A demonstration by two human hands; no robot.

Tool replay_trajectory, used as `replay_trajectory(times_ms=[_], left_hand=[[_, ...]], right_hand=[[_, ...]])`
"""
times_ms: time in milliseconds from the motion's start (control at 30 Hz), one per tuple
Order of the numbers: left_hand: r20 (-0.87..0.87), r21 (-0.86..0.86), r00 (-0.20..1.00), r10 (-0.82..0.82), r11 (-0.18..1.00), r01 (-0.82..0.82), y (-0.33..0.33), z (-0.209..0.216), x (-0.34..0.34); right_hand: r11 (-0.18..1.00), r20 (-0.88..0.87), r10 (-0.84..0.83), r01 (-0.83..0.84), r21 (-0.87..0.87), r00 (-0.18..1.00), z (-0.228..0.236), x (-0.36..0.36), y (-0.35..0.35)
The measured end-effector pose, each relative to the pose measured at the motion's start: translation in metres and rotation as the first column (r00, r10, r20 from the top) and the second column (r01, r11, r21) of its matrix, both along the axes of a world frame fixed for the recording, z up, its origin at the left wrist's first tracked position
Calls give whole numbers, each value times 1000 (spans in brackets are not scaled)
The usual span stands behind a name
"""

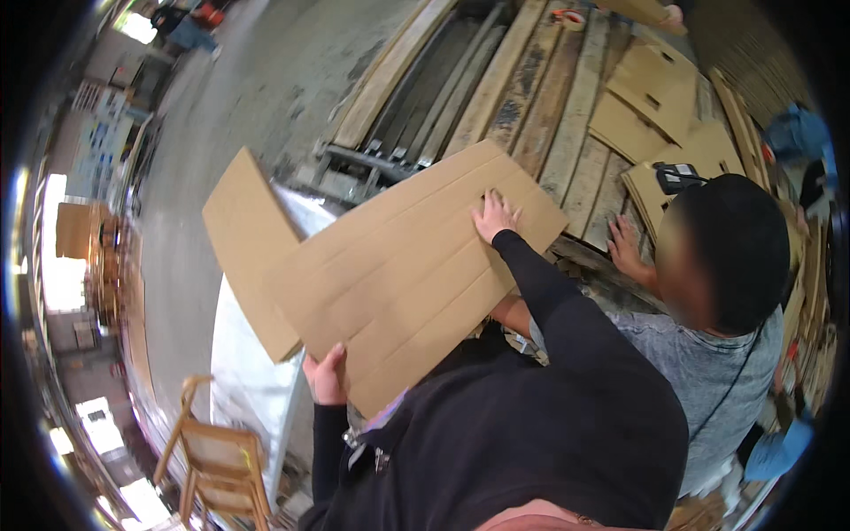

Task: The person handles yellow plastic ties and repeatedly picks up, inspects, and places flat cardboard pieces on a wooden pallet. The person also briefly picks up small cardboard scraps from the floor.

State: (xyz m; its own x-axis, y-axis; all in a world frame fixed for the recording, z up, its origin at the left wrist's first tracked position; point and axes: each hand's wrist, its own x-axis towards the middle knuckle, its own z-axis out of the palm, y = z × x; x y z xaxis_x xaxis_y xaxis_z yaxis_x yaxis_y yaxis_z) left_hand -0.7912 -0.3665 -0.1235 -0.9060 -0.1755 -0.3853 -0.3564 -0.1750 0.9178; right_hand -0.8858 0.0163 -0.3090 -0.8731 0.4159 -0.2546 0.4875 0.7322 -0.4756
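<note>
A large creased cardboard sheet (398, 265) is tilted in front of my body, with a hand at each end. My left hand (327, 375) grips its near left edge, thumb on top and the other fingers hidden beneath. Near the far right end, my right hand (496, 217) holds the sheet, its fingertips at a small dark slot. Part of a second cardboard piece (252, 252) shows on the left, beside and partly behind the held sheet, over a white-topped table (252, 380).
A co-worker (726, 265) in a cap stands close at my right, one hand by the wooden slat surface (580, 168). Slotted cardboard pieces (651, 88), a black device (677, 177) and a tape roll (573, 19) lie there. A wooden chair (217, 447) stands lower left.
</note>
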Motion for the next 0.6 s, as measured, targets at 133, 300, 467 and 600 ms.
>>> replay_trajectory(times_ms=[133, 300, 467, 600], left_hand=[[52, -70, 998, -17, 997, 21, -12, -3, -14], [66, -112, 996, -59, 991, 66, -16, -1, -29], [-31, -170, 991, -127, 978, 120, -17, -3, -30], [23, -159, 993, -113, 981, 115, -26, -13, -33]], right_hand=[[904, -549, 260, -400, -152, 795, 54, -5, -95], [556, -719, 632, -815, 160, 290, 124, 47, -187], [522, -554, 748, -839, 150, 366, 138, 42, -209], [440, -340, 837, -897, -47, 429, 134, 38, -222]])
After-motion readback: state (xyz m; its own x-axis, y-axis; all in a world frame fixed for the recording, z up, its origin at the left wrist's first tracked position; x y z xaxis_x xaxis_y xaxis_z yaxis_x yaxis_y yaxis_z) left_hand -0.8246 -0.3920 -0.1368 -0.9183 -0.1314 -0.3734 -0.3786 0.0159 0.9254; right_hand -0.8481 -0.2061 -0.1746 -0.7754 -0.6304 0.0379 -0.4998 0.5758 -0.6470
